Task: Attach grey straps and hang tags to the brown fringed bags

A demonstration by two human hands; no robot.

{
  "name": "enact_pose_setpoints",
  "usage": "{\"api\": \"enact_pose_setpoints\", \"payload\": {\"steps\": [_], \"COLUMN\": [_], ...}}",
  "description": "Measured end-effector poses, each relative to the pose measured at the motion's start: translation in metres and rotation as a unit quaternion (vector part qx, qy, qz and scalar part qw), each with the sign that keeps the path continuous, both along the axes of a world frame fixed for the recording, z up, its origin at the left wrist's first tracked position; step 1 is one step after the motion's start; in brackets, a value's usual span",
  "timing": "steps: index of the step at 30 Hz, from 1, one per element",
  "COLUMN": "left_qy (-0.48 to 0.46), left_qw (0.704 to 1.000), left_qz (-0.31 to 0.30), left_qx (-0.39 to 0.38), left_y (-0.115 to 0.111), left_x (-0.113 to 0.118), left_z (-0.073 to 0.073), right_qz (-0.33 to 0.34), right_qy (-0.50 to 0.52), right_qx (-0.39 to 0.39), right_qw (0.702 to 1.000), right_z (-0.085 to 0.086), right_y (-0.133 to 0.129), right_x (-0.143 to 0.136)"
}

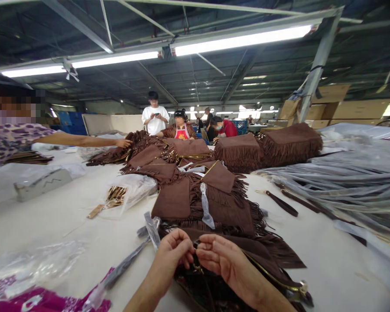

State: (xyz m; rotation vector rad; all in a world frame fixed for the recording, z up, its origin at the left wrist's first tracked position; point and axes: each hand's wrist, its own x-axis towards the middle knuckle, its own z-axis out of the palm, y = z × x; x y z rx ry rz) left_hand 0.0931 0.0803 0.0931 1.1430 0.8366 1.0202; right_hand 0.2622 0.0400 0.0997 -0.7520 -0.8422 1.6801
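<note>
My left hand (177,251) is closed in a pinch, fingertips together at a small dark strap end (196,246) above an open fringed bag. My right hand (221,258) meets it from the other side, its thumb and fingers also closed on the strap end. Just below the fingertips hangs a small gold-coloured metal clasp (197,268). The brown fringed bag (256,249) lies under both hands with its gold zipper (276,279) undone and a dark inside showing. The fingers partly hide the strap end.
Brown fringed bags (237,147) are piled along the white table (84,242). Left stands a clear plastic bag (141,190) of gold-coloured tags. Dark wrist straps (281,203) and plastic-wrapped straps (338,177) lie right. A co-worker's arm (84,139) reaches to the pile.
</note>
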Motion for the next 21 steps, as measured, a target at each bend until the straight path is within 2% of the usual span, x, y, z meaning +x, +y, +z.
{"api": "enact_pose_setpoints", "payload": {"steps": [4, 9, 14, 21], "left_qy": [-0.012, 0.018, 0.107, 0.226], "left_qw": [0.999, 0.999, 0.994, 0.959], "left_qz": [-0.008, 0.007, 0.010, 0.044], "left_qx": [-0.033, -0.030, 0.036, 0.164], "left_y": [-0.001, -0.005, -0.011, -0.015], "left_x": [-0.001, 0.004, 0.010, 0.013], "left_z": [-0.002, -0.003, -0.008, -0.009], "right_qz": [-0.040, -0.099, -0.159, -0.150], "right_qy": [-0.112, -0.189, -0.262, -0.287], "right_qx": [0.039, 0.060, 0.140, 0.170], "right_qw": [0.992, 0.975, 0.941, 0.931], "right_z": [-0.006, -0.018, -0.029, -0.028], "right_y": [0.003, 0.009, 0.010, 0.005], "right_x": [0.002, 0.005, 0.006, 0.006]}}
